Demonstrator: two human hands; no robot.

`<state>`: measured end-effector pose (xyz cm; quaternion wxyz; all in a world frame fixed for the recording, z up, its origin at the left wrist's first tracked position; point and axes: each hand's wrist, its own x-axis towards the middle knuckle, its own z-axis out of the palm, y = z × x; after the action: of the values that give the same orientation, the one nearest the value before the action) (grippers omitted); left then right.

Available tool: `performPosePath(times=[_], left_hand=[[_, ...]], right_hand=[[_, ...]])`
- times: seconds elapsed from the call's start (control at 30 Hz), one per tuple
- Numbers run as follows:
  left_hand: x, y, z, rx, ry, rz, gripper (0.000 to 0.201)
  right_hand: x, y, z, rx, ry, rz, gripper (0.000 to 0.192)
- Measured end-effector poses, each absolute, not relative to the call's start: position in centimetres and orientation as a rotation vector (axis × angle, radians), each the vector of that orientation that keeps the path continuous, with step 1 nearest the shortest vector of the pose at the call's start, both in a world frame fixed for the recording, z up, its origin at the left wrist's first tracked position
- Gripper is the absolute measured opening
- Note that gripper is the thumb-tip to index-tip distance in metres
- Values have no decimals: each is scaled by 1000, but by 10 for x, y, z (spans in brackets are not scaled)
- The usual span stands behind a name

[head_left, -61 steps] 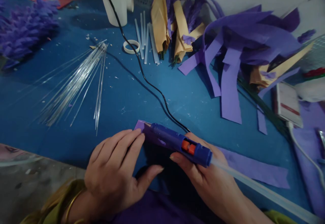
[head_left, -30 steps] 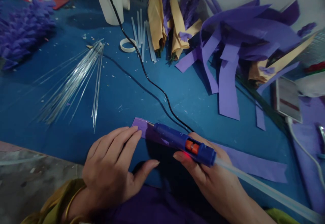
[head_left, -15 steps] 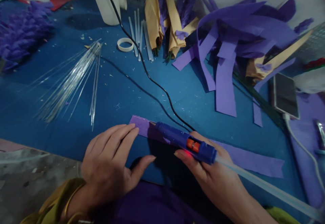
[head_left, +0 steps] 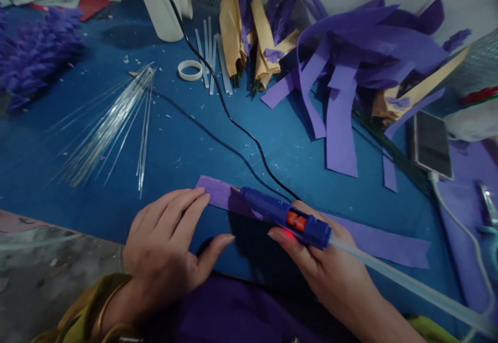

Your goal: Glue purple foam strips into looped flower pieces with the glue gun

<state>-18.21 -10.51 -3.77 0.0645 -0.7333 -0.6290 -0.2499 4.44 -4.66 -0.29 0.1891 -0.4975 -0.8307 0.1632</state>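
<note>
A purple strip (head_left: 220,193) of paper or cloth lies lengthwise along the near part of the blue table. My left hand (head_left: 167,239) rests its fingertips on the strip's left end, fingers stretched and thumb apart. In my right hand (head_left: 330,265) is a blue hot glue gun (head_left: 268,204), its metal nozzle pointing left, just over the strip beside my left fingertips. A red glow shows by my right thumb. From the gun's back end a long clear glue stick (head_left: 404,278) sticks out. Gun and right hand hide the strip's middle; its right end (head_left: 392,247) shows beyond.
A black cord (head_left: 249,135) crosses the table to the gun. Thin clear wires (head_left: 120,114), a white ring (head_left: 190,70), spare glue sticks (head_left: 210,52), paper-wrapped purple flowers (head_left: 268,47), purple strips (head_left: 342,125) and a charging phone (head_left: 431,143) lie around. Purple flowers (head_left: 42,52) are at left.
The glue gun's nozzle has shifted very slightly right along the strip. Both hands keep their hold and pose; the whole view has moved a little.
</note>
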Motion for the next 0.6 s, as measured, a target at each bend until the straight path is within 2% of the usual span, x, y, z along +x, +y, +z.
performPosePath(times=[0.6], left_hand=[[-182,-106,-40,-2206,-1901,-779,52]], right_hand=[[52,-43,3,-1424,-2380,543,43]])
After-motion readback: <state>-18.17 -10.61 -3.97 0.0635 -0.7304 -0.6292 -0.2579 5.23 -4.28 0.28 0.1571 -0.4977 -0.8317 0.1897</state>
